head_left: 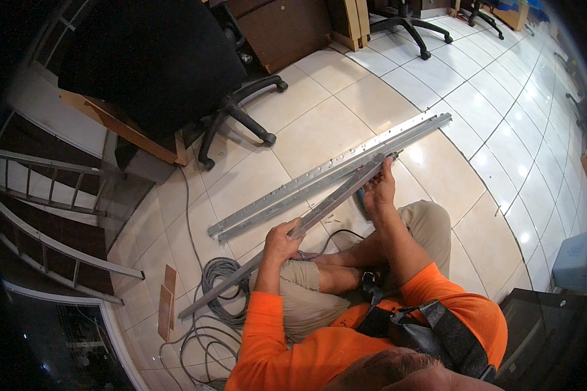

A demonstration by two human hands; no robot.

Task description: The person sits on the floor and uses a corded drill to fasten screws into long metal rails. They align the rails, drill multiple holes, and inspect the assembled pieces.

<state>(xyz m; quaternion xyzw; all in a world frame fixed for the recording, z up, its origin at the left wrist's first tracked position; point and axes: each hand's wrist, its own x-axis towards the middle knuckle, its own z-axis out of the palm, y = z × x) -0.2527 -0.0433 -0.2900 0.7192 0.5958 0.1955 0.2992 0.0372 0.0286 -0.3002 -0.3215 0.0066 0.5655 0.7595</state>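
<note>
A long grey metal bar (336, 199) lies slantwise across my lap, from near the cable coil up to the right. My left hand (282, 244) is closed round its middle. Closer to the far end, my right hand (379, 190) grips the same bar, thumb on top. Under the right hand a dark teal object (361, 199) partly shows; its kind is hidden. Just beyond, a perforated metal bar (326, 161) and a second grey bar (274, 211) rest side by side on the tiles. Small scraps lie near the held bar.
Left of my legs sits a coil of grey cable (210, 277) with loose loops, beside flat brown pieces (167, 303). A metal ladder (59, 251) lies at left. Black swivel chairs (238, 120) stand beyond the bars. A grey-blue bin (575, 260) stands far right.
</note>
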